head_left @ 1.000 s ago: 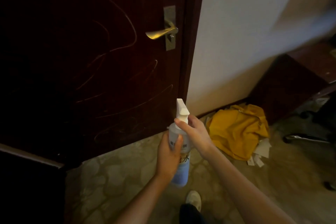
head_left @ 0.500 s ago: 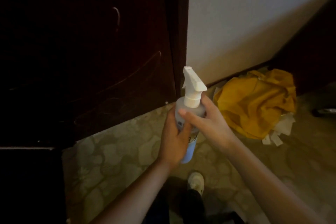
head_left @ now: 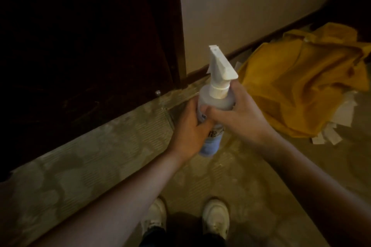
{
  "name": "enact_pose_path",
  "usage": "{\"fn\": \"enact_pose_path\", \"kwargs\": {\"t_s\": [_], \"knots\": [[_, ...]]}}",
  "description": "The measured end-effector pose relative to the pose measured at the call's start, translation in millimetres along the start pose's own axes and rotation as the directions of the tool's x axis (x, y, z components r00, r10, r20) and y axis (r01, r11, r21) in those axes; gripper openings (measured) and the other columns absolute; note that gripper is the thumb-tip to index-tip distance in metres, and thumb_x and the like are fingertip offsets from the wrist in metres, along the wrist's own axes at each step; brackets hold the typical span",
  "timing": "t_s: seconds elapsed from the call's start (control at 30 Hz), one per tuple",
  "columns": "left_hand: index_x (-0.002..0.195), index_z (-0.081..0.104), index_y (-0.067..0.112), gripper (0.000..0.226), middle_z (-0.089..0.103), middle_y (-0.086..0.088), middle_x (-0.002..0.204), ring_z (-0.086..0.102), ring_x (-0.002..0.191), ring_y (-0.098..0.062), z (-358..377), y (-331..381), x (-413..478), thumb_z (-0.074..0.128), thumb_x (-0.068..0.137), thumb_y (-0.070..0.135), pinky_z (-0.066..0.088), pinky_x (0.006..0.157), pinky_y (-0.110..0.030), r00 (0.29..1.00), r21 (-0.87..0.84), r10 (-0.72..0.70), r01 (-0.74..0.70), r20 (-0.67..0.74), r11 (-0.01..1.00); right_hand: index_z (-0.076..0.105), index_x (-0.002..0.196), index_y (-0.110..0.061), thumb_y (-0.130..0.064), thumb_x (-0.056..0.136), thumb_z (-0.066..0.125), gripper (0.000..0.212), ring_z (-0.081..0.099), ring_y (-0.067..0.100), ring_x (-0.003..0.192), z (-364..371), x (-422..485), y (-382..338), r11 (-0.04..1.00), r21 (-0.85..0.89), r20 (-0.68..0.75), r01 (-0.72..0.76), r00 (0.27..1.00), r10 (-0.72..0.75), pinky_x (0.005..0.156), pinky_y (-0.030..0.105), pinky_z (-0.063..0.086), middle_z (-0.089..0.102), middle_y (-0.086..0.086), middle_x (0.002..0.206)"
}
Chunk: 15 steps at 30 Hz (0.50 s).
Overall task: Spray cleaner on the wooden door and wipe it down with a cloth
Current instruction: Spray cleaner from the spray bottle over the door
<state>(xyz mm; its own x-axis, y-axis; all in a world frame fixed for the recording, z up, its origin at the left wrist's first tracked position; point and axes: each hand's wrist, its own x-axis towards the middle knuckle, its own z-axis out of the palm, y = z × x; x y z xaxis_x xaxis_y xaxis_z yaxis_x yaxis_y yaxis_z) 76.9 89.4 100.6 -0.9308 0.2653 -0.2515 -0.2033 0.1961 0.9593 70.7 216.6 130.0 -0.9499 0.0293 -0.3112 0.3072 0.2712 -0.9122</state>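
Both hands hold a spray bottle (head_left: 217, 98) with a white trigger head and pale blue body, upright at the centre of the view. My left hand (head_left: 190, 132) wraps the bottle's lower body. My right hand (head_left: 241, 114) grips its shoulder just below the white collar. The nozzle points up and away, toward the door's foot. The dark wooden door (head_left: 80, 42) fills the upper left, only its lower part showing. A crumpled yellow cloth (head_left: 297, 84) lies on the floor to the right, against the wall.
A white wall (head_left: 251, 6) with a dark skirting board runs right of the door frame. White paper scraps (head_left: 333, 128) lie beside the yellow cloth. My two white shoes (head_left: 215, 216) stand on the patterned floor below the bottle.
The view has tilted down, so the door handle and scratches have left the frame. The bottle now sits closer and larger, and my right hand has slid from the trigger neck to the shoulder.
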Motion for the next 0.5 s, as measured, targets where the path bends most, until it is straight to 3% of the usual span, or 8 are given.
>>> {"fn": "enact_pose_path", "kwargs": {"t_s": [0.1, 0.17, 0.27, 0.33, 0.4, 0.5], "knots": [[0.104, 0.049, 0.034, 0.029, 0.059, 0.018, 0.100, 0.059, 0.103, -0.006, 7, -125, 69, 0.065, 0.084, 0.021, 0.049, 0.078, -0.016, 0.998, 0.051, -0.060, 0.059, 0.020, 0.997, 0.048, 0.120, -0.017, -0.032, 0.067, 0.077, 0.062, 0.063, 0.009, 0.095, 33, 70, 119, 1.000, -0.020, -0.009, 0.005, 1.000, -0.005, 0.078, 0.036, 0.057, 0.063, -0.002, 0.105], [0.101, 0.050, 0.039, 0.033, 0.060, 0.018, 0.100, 0.059, 0.100, -0.003, 7, -152, 94, 0.070, 0.080, 0.022, 0.050, 0.081, -0.022, 0.997, 0.059, -0.064, 0.061, 0.047, 0.996, 0.051, 0.117, -0.016, -0.029, 0.066, 0.077, 0.059, 0.063, 0.007, 0.094, 33, 87, 141, 0.999, -0.045, -0.003, 0.009, 1.000, -0.009, 0.076, 0.030, 0.056, 0.064, -0.004, 0.101], [0.103, 0.051, 0.040, 0.041, 0.061, 0.016, 0.104, 0.060, 0.102, -0.005, 10, -165, 115, 0.076, 0.072, 0.027, 0.052, 0.087, -0.035, 0.992, 0.096, -0.032, 0.020, 0.126, 0.995, 0.058, 0.103, -0.017, -0.009, 0.068, 0.078, 0.042, 0.064, 0.002, 0.086, 22, 101, 159, 0.997, -0.039, -0.024, 0.060, 0.998, -0.061, 0.068, 0.016, 0.053, 0.066, -0.007, 0.089], [0.111, 0.048, 0.032, 0.048, 0.059, 0.011, 0.112, 0.057, 0.107, -0.007, 7, -174, 124, 0.076, 0.074, 0.023, 0.050, 0.092, -0.038, 0.983, 0.125, -0.020, -0.003, 0.183, 0.992, 0.057, 0.106, -0.018, -0.010, 0.066, 0.081, 0.047, 0.064, 0.002, 0.088, 18, 108, 168, 0.991, -0.097, -0.023, 0.091, 0.995, -0.094, 0.069, 0.018, 0.054, 0.066, -0.005, 0.095], [0.118, 0.042, 0.035, 0.058, 0.054, 0.010, 0.121, 0.053, 0.114, -0.007, 6, -181, 134, 0.077, 0.072, 0.024, 0.049, 0.095, -0.037, 0.975, 0.122, -0.007, -0.021, 0.223, 0.992, 0.054, 0.114, -0.017, -0.019, 0.063, 0.082, 0.058, 0.062, 0.008, 0.095, 16, 120, 175, 0.986, -0.134, 0.002, 0.096, 0.995, -0.096, 0.076, 0.028, 0.056, 0.064, -0.004, 0.103], [0.114, 0.040, 0.044, 0.065, 0.051, 0.023, 0.115, 0.051, 0.108, 0.005, 10, -201, 155, 0.079, 0.070, 0.016, 0.048, 0.091, -0.023, 0.968, 0.102, 0.019, -0.046, 0.251, 0.994, 0.051, 0.122, -0.017, -0.027, 0.060, 0.082, 0.070, 0.059, 0.010, 0.101, 12, 148, 188, 0.975, -0.214, 0.004, 0.054, 0.999, -0.054, 0.081, 0.032, 0.054, 0.061, -0.005, 0.110]]}}
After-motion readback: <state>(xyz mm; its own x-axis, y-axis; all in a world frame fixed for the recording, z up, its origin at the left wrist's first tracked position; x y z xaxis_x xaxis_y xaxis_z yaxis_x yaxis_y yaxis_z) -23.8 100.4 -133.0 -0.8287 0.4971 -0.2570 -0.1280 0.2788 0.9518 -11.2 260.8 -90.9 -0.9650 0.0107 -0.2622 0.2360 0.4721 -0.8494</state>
